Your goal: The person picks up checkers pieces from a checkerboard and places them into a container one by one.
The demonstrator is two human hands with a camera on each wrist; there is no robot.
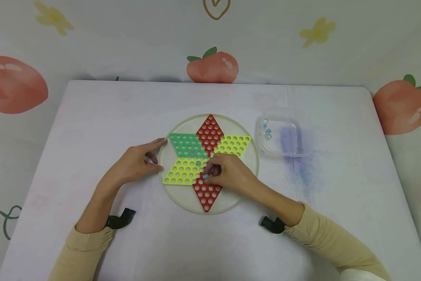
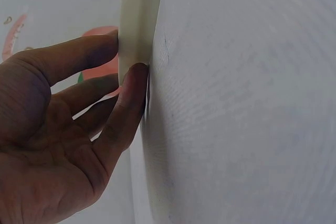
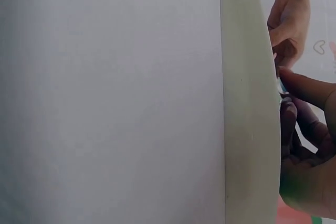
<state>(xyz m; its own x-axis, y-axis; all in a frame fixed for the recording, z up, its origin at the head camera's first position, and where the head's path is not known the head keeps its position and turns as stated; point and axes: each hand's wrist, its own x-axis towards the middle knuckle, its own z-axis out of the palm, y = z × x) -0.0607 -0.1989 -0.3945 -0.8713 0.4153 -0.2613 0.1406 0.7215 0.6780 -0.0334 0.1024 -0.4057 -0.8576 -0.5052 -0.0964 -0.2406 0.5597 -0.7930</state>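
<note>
A round Chinese checkers board [image 1: 235, 199] carries a star of red, green and yellow fields full of holes. My right hand [image 1: 233, 173] is over the lower middle of the star, pinching a blue glass marble [image 1: 206, 176] between thumb and finger. Two more marbles sit in holes: one marble [image 1: 198, 164] in the yellow field and another clear marble [image 1: 192, 152] in the green. At the board's left edge, my left hand [image 1: 137, 163] touches the rim with thumb and fingers spread apart; the left wrist view shows those fingertips [image 2: 137, 74] against the pale rim [image 2: 137, 19].
A clear plastic container [image 1: 280, 153] stands right of the board, with several marbles [image 1: 268, 132] along its left side. Bluish stains mark the white table [image 1: 337, 195] around it. Behind the table is a wall [image 1: 133, 47] printed with fruit and flowers.
</note>
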